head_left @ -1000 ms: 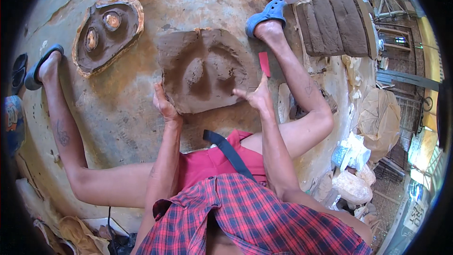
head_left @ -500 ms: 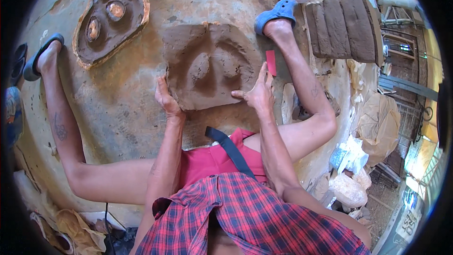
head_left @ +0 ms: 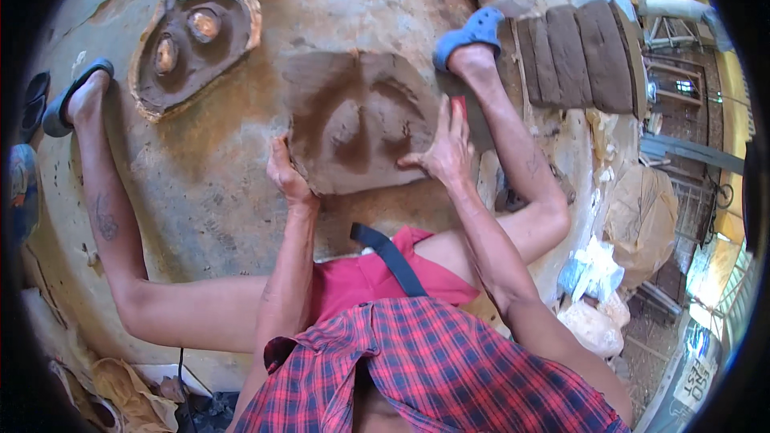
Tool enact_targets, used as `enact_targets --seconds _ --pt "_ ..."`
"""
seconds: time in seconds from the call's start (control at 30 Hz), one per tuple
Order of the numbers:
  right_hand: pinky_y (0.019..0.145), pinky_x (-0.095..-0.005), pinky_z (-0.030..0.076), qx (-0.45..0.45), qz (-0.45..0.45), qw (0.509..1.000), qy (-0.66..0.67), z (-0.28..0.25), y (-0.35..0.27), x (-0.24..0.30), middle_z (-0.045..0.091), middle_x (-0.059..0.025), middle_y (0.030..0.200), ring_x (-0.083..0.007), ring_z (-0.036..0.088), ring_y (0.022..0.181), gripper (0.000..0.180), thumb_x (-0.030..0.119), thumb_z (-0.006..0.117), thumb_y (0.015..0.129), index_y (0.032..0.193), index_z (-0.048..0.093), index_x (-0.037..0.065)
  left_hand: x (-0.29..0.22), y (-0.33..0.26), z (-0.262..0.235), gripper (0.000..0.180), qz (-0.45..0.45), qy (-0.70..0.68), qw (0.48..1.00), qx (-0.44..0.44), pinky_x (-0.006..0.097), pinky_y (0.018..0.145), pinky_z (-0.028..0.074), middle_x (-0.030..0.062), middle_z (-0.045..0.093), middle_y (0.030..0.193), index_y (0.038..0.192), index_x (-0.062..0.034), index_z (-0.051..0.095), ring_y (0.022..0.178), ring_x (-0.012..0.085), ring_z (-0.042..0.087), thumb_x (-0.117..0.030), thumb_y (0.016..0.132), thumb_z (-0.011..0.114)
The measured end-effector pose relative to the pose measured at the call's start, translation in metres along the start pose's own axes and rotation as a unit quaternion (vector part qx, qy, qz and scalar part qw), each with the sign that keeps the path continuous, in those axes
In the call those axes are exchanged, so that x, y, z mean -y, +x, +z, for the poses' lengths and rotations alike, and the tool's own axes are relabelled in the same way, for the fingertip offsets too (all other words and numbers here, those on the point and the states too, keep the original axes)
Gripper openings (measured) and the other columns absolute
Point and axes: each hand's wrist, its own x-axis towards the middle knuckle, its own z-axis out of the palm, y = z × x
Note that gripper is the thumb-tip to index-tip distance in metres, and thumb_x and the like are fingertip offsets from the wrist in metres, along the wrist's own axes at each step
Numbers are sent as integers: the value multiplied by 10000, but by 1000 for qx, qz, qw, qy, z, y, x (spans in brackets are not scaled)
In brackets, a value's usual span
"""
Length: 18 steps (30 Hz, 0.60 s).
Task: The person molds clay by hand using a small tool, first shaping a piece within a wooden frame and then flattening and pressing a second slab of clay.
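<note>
Between my spread legs a slab of dark brown clay (head_left: pixel 361 172) lies on the floor, pressed with deep curved hollows on either side of a middle ridge. My left hand (head_left: pixel 290 176) grips the slab's near left edge, thumb and fingers bent round it. At the right edge my right hand (head_left: pixel 447 152) is spread, its thumb touching the clay and its fingers stretched away from me. Those fingertips partly cover a small red strip (head_left: pixel 459 102) beside the slab. Whether they touch the strip, I cannot tell.
An oval mould (head_left: pixel 138 80) with a pale rim and dark clay inside lies at the far left. Thick clay slabs (head_left: pixel 573 56) sit side by side at the far right, past my blue-clogged foot (head_left: pixel 473 36). Plastic bags (head_left: pixel 593 273) and brown paper (head_left: pixel 642 208) lie to the right.
My right hand's fingers have spread wider and now overlap the red strip, which showed almost whole before. My left hand keeps its hold on the slab's edge. The whole view has shifted slightly.
</note>
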Motion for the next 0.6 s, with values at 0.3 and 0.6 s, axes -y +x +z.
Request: enact_targets --seconds 0.3,0.6 --pt "1184 -794 183 -110 -252 961 -14 -24 9 95 62 -188 1775 -510 36 1608 1494 656 931 504 1714 171 218 -35 42 11 673 -62 -27 997 49 357 1076 497 209 686 1346 1379 67 615 1248 250 646 -532 1111 468" --pt "1188 -834 132 -7 -609 783 -125 0 85 198 67 -56 1791 -453 10 1625 1440 566 956 436 1669 217 464 -61 -12 21 843 65 302 938 158 394 1185 422 222 569 1513 1549 88 422 1398 291 557 -115 836 823"
